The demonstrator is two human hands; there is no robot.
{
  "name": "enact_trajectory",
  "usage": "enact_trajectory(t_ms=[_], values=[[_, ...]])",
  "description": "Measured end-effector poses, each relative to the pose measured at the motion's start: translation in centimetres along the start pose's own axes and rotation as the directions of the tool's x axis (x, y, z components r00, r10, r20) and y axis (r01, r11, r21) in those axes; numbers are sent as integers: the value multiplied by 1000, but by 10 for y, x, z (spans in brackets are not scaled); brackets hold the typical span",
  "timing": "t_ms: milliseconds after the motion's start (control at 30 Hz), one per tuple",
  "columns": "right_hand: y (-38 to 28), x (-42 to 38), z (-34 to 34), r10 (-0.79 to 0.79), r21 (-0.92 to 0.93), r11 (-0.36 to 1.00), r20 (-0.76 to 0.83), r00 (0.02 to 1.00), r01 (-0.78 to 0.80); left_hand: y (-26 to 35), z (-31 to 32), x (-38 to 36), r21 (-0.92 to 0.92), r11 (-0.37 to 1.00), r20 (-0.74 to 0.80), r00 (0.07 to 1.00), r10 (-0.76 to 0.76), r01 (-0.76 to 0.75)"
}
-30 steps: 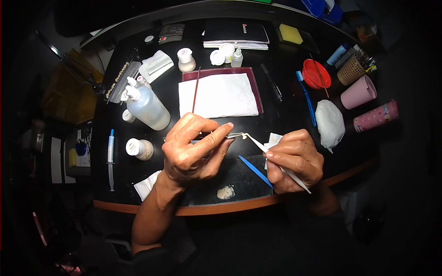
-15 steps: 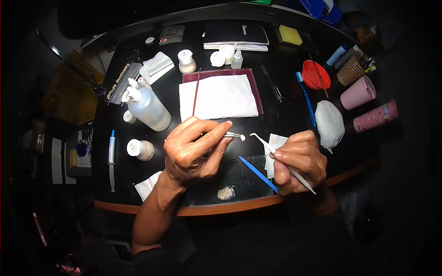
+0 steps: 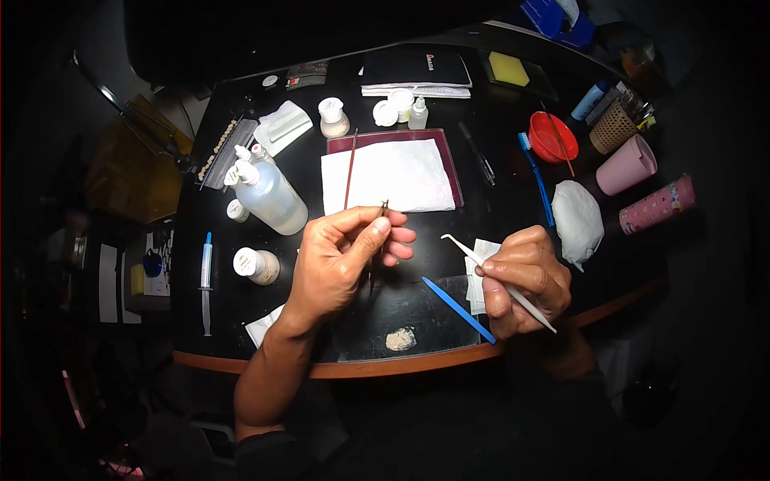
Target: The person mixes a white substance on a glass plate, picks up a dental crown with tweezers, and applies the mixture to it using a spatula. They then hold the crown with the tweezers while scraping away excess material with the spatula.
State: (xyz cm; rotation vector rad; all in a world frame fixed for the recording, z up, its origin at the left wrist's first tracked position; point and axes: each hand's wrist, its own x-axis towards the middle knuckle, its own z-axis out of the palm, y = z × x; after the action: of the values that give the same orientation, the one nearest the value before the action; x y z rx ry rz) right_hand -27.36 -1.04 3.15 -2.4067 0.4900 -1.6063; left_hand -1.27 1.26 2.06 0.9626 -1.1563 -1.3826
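My left hand (image 3: 341, 256) is closed on slim metal tweezers (image 3: 385, 206), their dark tips pointing up past my thumb near the front edge of the white paper towel (image 3: 401, 172). The small tooth-like white piece at their tips earlier cannot be made out now. In my right hand (image 3: 529, 280), fingers pinch a white plastic dental carving tool (image 3: 464, 246) with a bent, pointed tip aimed up and left. Below, between the hands, a blue plastic stick (image 3: 457, 309) lies on a dark glossy slab (image 3: 369, 325). A cream paste mound (image 3: 401, 339) sits on the slab.
At left stand a spray bottle (image 3: 271, 200) and a powder jar (image 3: 257, 265), with a syringe (image 3: 206, 280) beside them. A fine brush (image 3: 351, 168) crosses the towel. To the right are a blue toothbrush (image 3: 537, 180), a red bowl (image 3: 549, 132) and a white lump (image 3: 577, 224).
My left hand has turned, so the tweezers now point upward instead of right toward the carving tool. My right hand keeps its grip. The whole view has shifted slightly.
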Motion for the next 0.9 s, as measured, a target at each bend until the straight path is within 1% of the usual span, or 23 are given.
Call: enact_trajectory(t_ms=[100, 200, 300, 400, 500, 600, 700, 800, 900], values=[[2, -1, 1, -9, 6, 1000, -9, 1000, 10, -1, 0, 1, -73, 996, -2, 999, -45, 45], [3, -2, 2, -14, 13, 1000, -22, 1000, 14, 0, 5, 2, 154, 988, -83, 996, 33, -20], [3, -3, 2, -12, 12, 1000, -23, 1000, 12, -4, 0, 3, 117, 993, -57, 998, -11, 18], [2, -2, 1, -9, 5, 1000, -15, 1000, 9, -1, -2, 4, -70, 991, -58, 991, -120, 116], [2, -2, 1, -12, 12, 1000, -14, 1000, 12, -8, 1, 5, 227, 973, -104, 992, 72, -47], [1, 0, 1, -10, 8, 1000, -3, 1000, 10, -5, -1, 4, 289, 951, -18, 993, 121, -111], [0, 1, 0, -9, 6, 1000, 1, 1000, 9, -3, 1, 4, 65, 996, -35, 997, 70, -68], [2, 0, 2, -14, 5, 1000, -4, 1000, 14, 1, -3, 2, -27, 998, -35, 998, -53, 52], [2, 0, 6, -5, -12, 1000, -2, 1000, 5, 4, -3, 0, -40, 989, 9, 990, -140, 141]])
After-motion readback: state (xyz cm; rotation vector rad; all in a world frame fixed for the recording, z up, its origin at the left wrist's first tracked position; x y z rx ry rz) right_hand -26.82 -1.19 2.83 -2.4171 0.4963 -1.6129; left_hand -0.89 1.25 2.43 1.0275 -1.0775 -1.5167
